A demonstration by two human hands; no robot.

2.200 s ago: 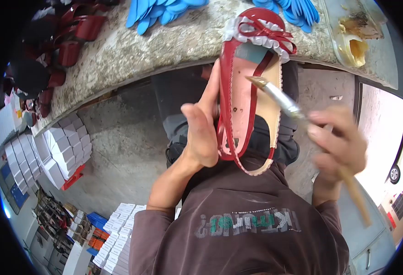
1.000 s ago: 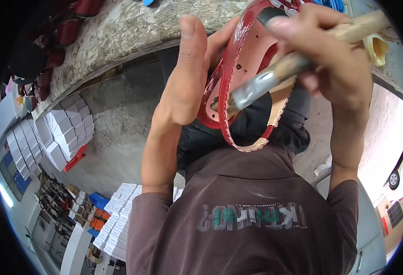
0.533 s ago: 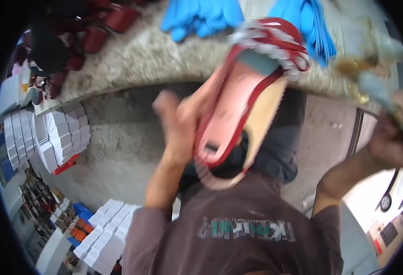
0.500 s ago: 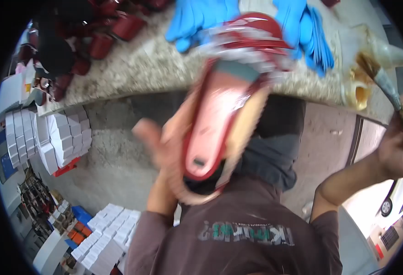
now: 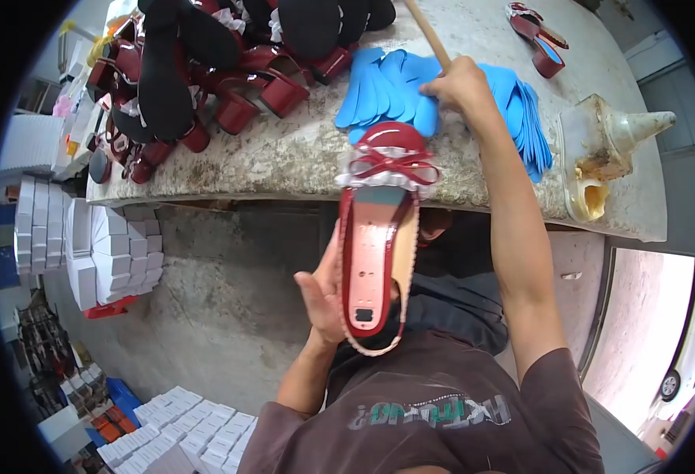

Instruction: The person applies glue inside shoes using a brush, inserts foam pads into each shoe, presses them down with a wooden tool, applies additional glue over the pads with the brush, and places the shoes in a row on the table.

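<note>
- Sandal [image 5: 369, 257] of glossy red, with white ruffle [image 5: 363, 182] and red bow [image 5: 393, 164], held above our lap [image 5: 458, 304], toe over the pale, worn bench [image 5: 284, 162].
- Our left hand [image 5: 328, 306] holds it from beneath, thumb spread wide, other fingers mostly hidden.
- Our right hand [image 5: 462, 88] grips a slim wooden handle [image 5: 426, 34], fingertips at fanned blue insoles [image 5: 383, 88], contact unclear.

The slingback shoe [image 5: 346, 261] was dark red, its ruffle [image 5: 354, 181] white, its insole board [image 5: 366, 253] pink — the insoles [image 5: 391, 91] bright blue, the T-shirt [image 5: 411, 367] brown.

Glossy red sandal [image 5: 371, 249], bow-topped, toe forward
</note>
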